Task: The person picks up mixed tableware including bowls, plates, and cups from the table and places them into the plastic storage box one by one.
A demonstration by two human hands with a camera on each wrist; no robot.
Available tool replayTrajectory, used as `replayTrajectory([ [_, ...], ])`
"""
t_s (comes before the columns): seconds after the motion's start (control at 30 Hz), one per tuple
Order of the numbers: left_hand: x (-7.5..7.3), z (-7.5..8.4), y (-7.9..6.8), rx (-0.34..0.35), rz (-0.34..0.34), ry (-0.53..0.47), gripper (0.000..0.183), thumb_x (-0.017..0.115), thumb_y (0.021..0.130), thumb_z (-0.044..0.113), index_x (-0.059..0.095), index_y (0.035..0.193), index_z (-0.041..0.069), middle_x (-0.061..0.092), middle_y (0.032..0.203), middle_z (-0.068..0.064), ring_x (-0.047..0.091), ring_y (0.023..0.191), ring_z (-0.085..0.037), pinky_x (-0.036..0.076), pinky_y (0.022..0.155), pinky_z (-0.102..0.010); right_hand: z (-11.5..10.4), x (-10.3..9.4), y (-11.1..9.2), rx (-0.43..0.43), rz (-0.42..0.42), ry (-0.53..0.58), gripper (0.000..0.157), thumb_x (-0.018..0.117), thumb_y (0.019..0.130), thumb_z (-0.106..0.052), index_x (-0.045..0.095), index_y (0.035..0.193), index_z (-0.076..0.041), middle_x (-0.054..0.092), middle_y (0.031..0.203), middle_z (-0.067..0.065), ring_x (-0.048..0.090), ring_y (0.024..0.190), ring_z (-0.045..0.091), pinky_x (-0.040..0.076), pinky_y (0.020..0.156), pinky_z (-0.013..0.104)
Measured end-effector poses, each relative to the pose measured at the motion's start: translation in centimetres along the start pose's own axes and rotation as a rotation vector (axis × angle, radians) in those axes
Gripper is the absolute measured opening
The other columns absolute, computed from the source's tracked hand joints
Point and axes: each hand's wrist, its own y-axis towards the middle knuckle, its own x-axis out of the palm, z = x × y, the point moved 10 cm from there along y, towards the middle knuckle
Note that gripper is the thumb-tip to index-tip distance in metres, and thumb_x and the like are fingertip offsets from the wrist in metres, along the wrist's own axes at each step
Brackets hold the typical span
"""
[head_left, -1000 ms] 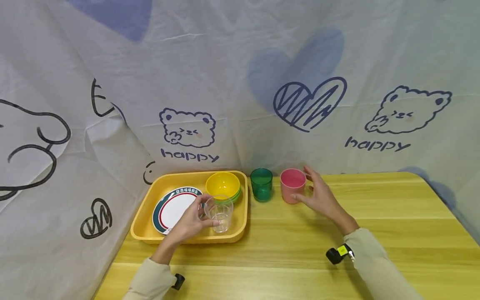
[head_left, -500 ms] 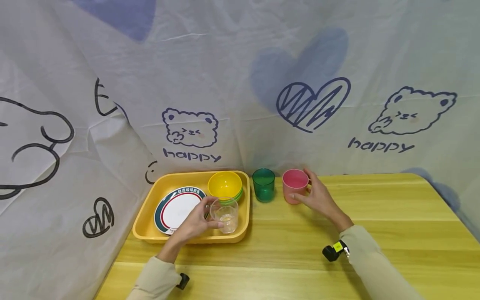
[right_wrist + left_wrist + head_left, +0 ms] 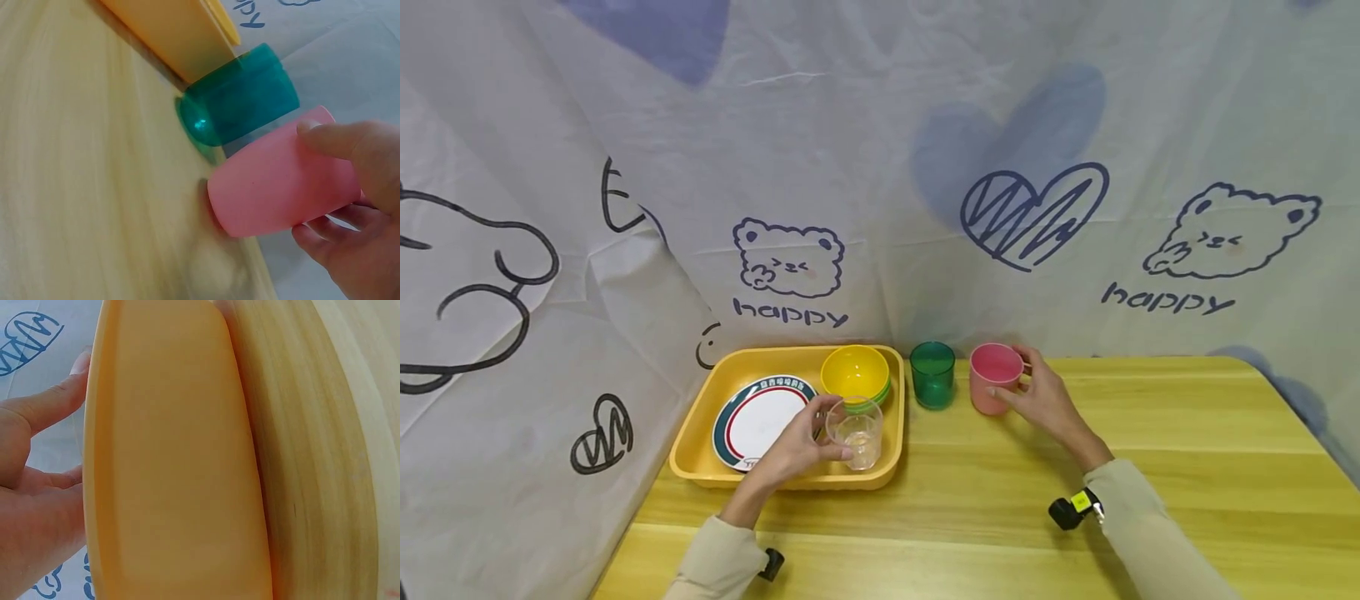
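Note:
My left hand (image 3: 801, 446) holds a clear cup (image 3: 863, 442) upright, thumb and fingers around its side, over the front right part of the yellow tray (image 3: 700, 467). In the left wrist view the tray's outer wall (image 3: 175, 450) hides the cup and part of the fingers. On the right, my right hand (image 3: 1048, 400) grips a pink cup (image 3: 987, 390) by its far right side. The right wrist view shows the thumb on the cup wall near its rim and fingers on the opposite side. The cup's base is at the tabletop, beside a green translucent cup (image 3: 933, 379).
Inside the tray lie a white plate (image 3: 763, 425) with a dark green rim and stacked bowls, a yellow bowl (image 3: 853, 372) on top of green. A printed cloth (image 3: 887, 167) hangs behind the wooden table (image 3: 970, 508). The green cup stands between tray and pink cup.
My left hand has shifted slightly right with the clear cup over the tray. My right hand stays around the pink cup, which has not visibly moved. The head view has shifted a little.

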Motion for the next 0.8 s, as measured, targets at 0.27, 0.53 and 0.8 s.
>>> replayTrajectory([
  [0.27, -1.0, 1.1, -0.8, 0.023, 0.066, 0.004, 0.078, 0.084, 0.083, 0.0, 0.042, 0.148, -0.003, 0.048, 0.145, -0.024, 0.049, 0.134, -0.048, 0.045, 0.109, -0.055, -1.1, -1.4, -1.3, -0.009, 0.024, 0.023, 0.09, 0.081, 0.091, -0.024, 0.027, 0.156, 0.005, 0.041, 0.152, 0.029, 0.044, 0.136, 0.046, 0.047, 0.106, 0.056],
  [0.53, -2.2, 2.5, -0.6, 0.082, 0.139, -0.019, 0.068, 0.079, 0.089, 0.002, 0.043, 0.147, -0.004, 0.046, 0.15, -0.025, 0.047, 0.137, -0.045, 0.037, 0.114, -0.06, -1.7, -3.0, -3.0, -0.022, 0.072, 0.048, 0.087, 0.082, 0.09, -0.02, 0.029, 0.155, 0.004, 0.041, 0.151, 0.029, 0.045, 0.135, 0.047, 0.048, 0.104, 0.055],
  [0.8, -2.2, 3.8, -0.3, 0.121, 0.167, -0.01, 0.067, 0.078, 0.091, 0.008, 0.044, 0.148, -0.001, 0.043, 0.154, -0.023, 0.046, 0.139, -0.042, 0.035, 0.116, -0.059, -3.2, -4.0, -4.1, -0.059, 0.103, 0.048, 0.087, 0.082, 0.09, -0.022, 0.03, 0.156, 0.001, 0.042, 0.152, 0.026, 0.045, 0.135, 0.045, 0.049, 0.103, 0.055],
])
